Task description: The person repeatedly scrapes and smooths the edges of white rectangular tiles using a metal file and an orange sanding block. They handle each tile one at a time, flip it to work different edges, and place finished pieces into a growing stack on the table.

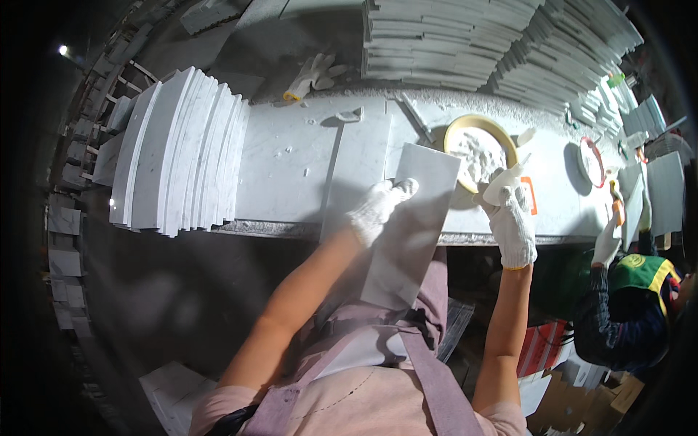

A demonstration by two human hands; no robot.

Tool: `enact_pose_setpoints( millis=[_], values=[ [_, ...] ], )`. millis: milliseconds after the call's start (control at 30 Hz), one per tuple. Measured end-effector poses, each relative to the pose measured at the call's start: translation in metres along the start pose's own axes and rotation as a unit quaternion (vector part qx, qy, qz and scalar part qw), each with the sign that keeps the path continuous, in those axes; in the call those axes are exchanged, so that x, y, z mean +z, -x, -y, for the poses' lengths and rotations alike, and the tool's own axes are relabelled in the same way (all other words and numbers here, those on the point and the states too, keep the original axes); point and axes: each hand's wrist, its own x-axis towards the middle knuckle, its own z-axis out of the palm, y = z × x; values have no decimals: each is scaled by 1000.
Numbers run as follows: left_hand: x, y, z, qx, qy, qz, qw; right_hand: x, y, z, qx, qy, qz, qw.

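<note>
My left hand (376, 209), in a white knit glove, grips the left edge of a long pale stone tile (416, 218). The tile slants from the bench down toward my lap. In its own white glove, my right hand (513, 231) is closed on a white scraper-like piece (503, 184), partly covered by the fingers. That piece is held at the near right rim of a yellow bowl (452, 135), which contains lumpy white paste (477, 154). An orange-edged item (529, 195) lies on the bench just beyond my right hand.
Upright tiles (178, 152) stand in a row at the bench's left end. Tall tile stacks (443, 43) line the back, near a loose glove (314, 76) and a thin tool (416, 116). A co-worker (631, 312) works at right, by a red-rimmed bowl (600, 161).
</note>
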Motion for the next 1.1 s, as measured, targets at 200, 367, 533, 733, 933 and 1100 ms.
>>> enact_pose_setpoints(
  millis=[200,367,533,733,933,1100],
  values=[
    [-51,4,-44,33,-77,33,996,36,-42,23,-55,184,-51,980],
    [-110,-17,-53,2,-228,0,974,45,-93,31,-49,388,-32,920],
    [-130,-43,-57,-36,-369,1,929,56,-148,22,-55,572,-21,818],
    [-112,-48,-53,-34,-424,32,904,58,-204,6,-58,681,10,729],
    [-107,-52,-52,-33,-431,34,901,45,-241,-23,-75,718,45,690],
    [-115,-56,-44,-29,-414,37,909,31,-263,-48,-83,739,63,666]
  ],
)
